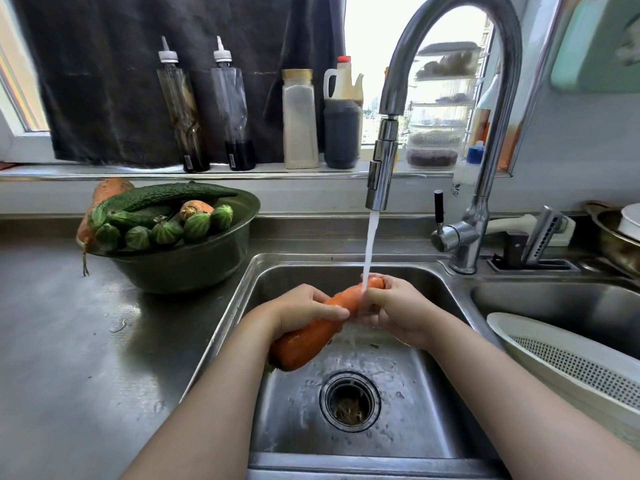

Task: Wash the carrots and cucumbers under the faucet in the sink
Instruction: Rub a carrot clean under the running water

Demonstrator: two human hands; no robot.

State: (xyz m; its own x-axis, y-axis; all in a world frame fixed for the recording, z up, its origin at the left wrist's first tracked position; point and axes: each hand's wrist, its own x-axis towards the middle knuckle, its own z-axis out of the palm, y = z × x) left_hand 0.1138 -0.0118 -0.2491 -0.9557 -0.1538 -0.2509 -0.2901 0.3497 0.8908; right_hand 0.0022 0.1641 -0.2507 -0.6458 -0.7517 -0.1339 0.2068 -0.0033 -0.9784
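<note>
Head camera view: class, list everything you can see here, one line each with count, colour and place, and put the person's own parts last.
held carrot: one, orange, over the sink under the running water
faucet: one, silver, behind the sink, water running
sink: one, steel, centre, wet
colander: one, white, over the right basin
bowl: one, dark green, on the counter left of the sink
cucumbers: several, green, in the bowl
bowl carrots: at least two, orange, in the bowl
bottles: four in a row, clear, white and dark, on the windowsill
left hand: one, grips the held carrot's middle
right hand: one, grips its thin end
</note>
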